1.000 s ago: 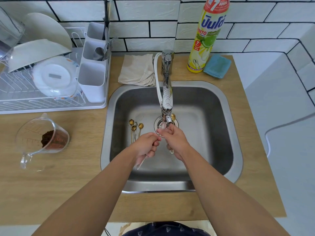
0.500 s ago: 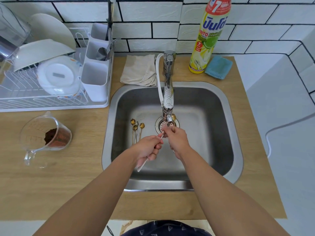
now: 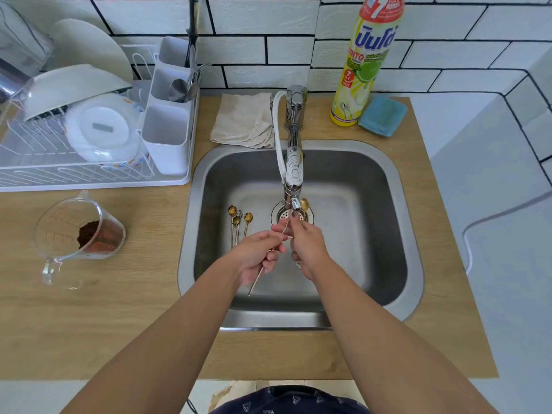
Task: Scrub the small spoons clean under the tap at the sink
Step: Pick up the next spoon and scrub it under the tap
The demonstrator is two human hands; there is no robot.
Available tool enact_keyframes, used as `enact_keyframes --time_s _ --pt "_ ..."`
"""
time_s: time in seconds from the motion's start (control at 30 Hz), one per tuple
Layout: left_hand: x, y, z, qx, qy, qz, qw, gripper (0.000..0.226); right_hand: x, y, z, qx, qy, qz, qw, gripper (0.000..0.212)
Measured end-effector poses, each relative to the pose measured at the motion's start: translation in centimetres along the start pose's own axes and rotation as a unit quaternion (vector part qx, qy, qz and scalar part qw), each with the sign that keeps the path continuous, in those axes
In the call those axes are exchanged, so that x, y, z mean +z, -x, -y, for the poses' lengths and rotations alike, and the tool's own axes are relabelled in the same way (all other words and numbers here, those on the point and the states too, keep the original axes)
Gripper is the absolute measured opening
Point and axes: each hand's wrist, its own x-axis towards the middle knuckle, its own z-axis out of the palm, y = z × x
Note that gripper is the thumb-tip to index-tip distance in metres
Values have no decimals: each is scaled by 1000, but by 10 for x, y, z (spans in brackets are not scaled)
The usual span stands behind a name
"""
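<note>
both hands hold one thin spoon (image 3: 263, 268) under the tap (image 3: 294, 162): left hand (image 3: 257, 258) fingers curl round its handle, right hand (image 3: 307, 246) pinches the top.

Left hand (image 3: 257, 255): we see it a little lower on the spoon (image 3: 263, 268), more handle showing above the fingers.
Right hand (image 3: 304, 243): we see its fingertips shift slightly on the spoon's upper end under the tap (image 3: 294, 162).

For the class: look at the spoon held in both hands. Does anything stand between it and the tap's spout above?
Nothing visible does. The left hand and right hand hold the spoon just below the tap's spout, with only open space between them over the sink.
</note>
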Motion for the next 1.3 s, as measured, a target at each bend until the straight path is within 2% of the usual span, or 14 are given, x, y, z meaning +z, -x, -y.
enact_keyframes --time_s 0.07,0.17,0.3,0.37,0.47,0.53,0.6,0.7,0.77,0.87,0.93,0.97,1.2,1.3 --pt "-1 0 3 18 -28 -36 999 15 -4 1 -3 -1 -23 34 999 17" --pt "-1 2 7 58 -101 -70 991 15 -1 3 -4 -7 -38 53 998 42" --pt "-1 7 11 78 -129 -75 986 14 3 -3 2 -15 0 -15 1000 16" --pt "-1 8 10 78 -136 -78 985 15 0 -6 1 -11 -7 -3 1000 22" --pt "-2 8 9 75 -132 -80 985 18 -1 -3 -4 -19 13 55 998 23" --pt "-1 8 10 74 -137 -74 985 19 1 0 -5 -36 28 45 998 26" --pt "0 9 11 79 -148 -68 984 20 3 -2 -2 -38 30 12 999 16" --pt "0 9 11 80 -147 -61 984 19 3 -4 3 -7 -15 -2 1000 26" --pt "-1 10 10 72 -148 -54 985 19 0 -5 0 6 -50 22 999 27" --pt "-2 12 8 52 -112 -35 992 21 -3 0 -5 -26 -4 76 997 8" --pt "-2 13 5 35 -93 -16 995 22 -3 0 -5 -40 24 70 996 20" --pt "-3 14 4 25 -88 -7 996 22 -3 -1 -4 -39 22 52 998 20" --pt "-11 20 -5 -18 -1 66 998 19 -4 -4 3 30 -76 30 996 31" --pt "-8 19 -1 -14 -60 64 996 20 -4 -4 1 -13 -18 -17 1000 35"
